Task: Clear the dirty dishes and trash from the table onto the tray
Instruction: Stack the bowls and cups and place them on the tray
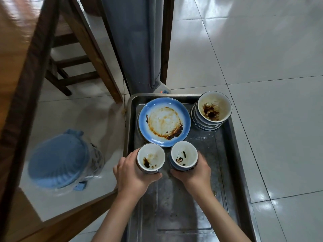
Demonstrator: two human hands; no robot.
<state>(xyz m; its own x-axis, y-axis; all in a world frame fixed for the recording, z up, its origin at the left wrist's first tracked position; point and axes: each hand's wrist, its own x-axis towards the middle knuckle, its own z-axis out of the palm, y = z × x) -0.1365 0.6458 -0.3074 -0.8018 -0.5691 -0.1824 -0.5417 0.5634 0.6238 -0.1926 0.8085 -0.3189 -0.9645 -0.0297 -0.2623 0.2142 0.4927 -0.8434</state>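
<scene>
Over the metal tray I hold two dirty cups side by side. My left hand grips the left cup, white inside with dark sauce stains. My right hand grips the right cup, also stained. Just beyond them on the tray lies a blue-rimmed plate smeared with brown sauce. At the tray's far right corner stands a stack of bowls, the top one stained brown. Whether the cups touch the tray is hidden by my hands.
A wooden table runs along the left, with a wooden chair behind it. A blue bin with a plastic liner stands on the tiled floor left of the tray. A grey pillar rises beyond the tray.
</scene>
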